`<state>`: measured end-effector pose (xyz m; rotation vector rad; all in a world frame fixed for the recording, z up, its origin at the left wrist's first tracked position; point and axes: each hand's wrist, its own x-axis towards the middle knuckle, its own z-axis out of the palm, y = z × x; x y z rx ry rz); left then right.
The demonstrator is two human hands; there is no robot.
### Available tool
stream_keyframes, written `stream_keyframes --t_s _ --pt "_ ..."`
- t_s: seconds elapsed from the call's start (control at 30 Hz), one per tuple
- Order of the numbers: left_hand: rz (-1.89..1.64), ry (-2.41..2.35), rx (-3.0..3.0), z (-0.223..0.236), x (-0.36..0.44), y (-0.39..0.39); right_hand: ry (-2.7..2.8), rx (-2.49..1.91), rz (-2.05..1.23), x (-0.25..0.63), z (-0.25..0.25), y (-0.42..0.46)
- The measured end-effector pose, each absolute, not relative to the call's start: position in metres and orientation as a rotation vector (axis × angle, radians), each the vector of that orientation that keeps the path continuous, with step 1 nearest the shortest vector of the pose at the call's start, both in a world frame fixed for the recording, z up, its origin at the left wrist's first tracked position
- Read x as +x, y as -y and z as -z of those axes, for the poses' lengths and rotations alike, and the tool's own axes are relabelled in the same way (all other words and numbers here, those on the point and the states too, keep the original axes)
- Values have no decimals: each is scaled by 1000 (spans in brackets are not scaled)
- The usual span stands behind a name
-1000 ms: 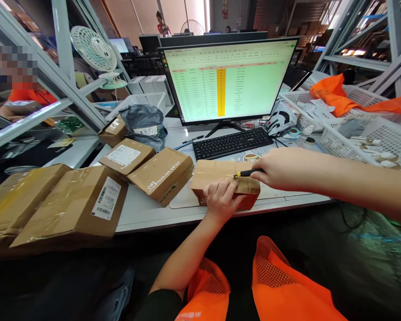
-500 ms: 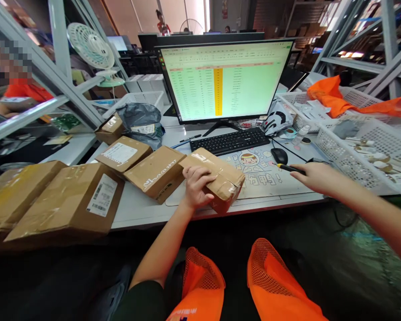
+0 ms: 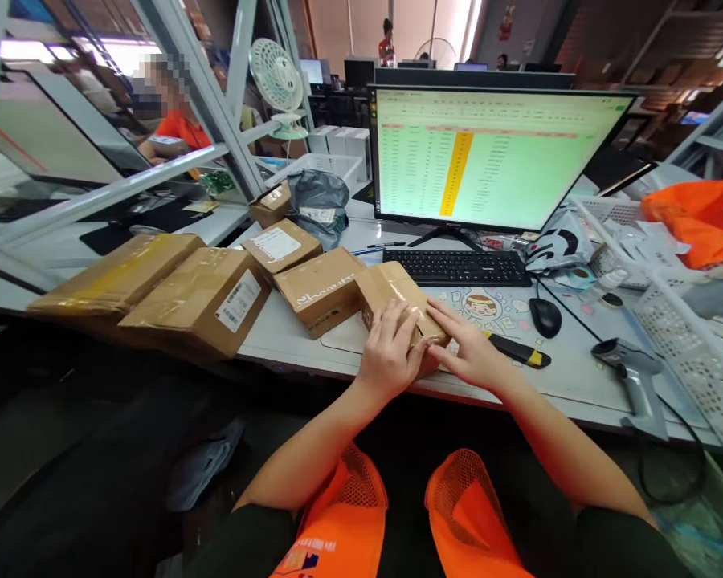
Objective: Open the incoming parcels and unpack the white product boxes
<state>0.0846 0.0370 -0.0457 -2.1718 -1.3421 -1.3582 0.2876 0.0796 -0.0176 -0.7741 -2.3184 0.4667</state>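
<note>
A small brown taped cardboard parcel [image 3: 391,293] sits at the front edge of the white desk [image 3: 289,341]. My left hand [image 3: 391,353] lies on its near side with fingers curled over the top. My right hand [image 3: 473,349] presses its fingers against the parcel's right end. A black and yellow box cutter [image 3: 518,351] lies on the printed desk mat [image 3: 494,309] just right of my right hand, out of my grip.
Several more brown parcels [image 3: 210,297] line the desk to the left, with a grey bag [image 3: 319,201] behind them. A keyboard [image 3: 458,267], mouse [image 3: 545,317], monitor [image 3: 494,156] and barcode scanner [image 3: 632,373] stand to the right, beside white baskets [image 3: 687,337]. Another person in orange [image 3: 174,128] sits at far left.
My right hand has put the box cutter down on the mat and come back to the parcel's right end. My left hand stays on the parcel. The view swung left.
</note>
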Motion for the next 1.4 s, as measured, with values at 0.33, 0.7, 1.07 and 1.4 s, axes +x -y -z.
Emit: stream_keyframes --t_s 0.33,0.7,1.07,1.4 --pt "1900 1378 -1810 65 95 -44 2275 -978 194 240 16 -62" --pt "2335 1386 -1451 64 126 -37 1772 -1278 -50 279 14 -104" --pt "1556 1262 -2522 24 29 -40 1506 -1214 -578 301 65 -109" --pt "216 1747 -2611 -58 35 -154 2539 -884 195 256 -37 -67"
